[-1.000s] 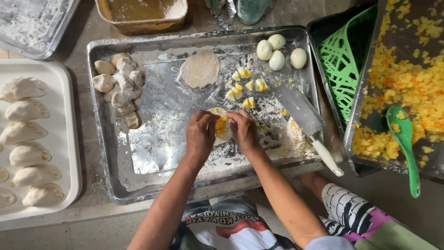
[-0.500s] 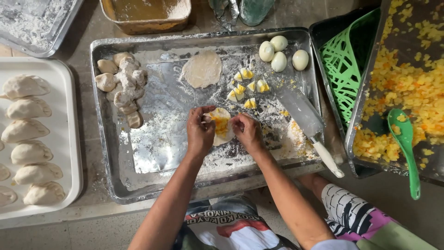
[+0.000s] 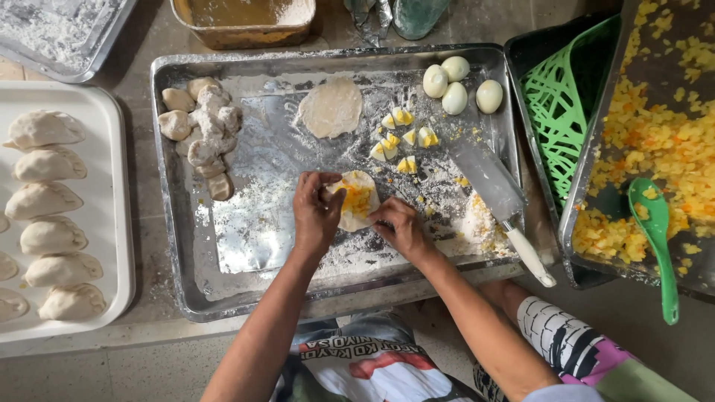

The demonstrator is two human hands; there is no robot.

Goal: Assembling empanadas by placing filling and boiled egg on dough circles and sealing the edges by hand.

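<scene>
A filled dough round (image 3: 356, 199) is pinched at both edges over the floured metal tray (image 3: 223, 286).

The round's left edge is gripped by the left hand (image 3: 316, 212), its near right edge by the right hand (image 3: 398, 227). Bare floured room is left to the near left; dough lumps (image 3: 201, 134) are crowded at the far left, and a scraper (image 3: 497, 197) is lain along the right rim.

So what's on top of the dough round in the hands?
Yellow filling sits on the dough round. The left hand and right hand cover its edges, so anything there is hidden.
</scene>
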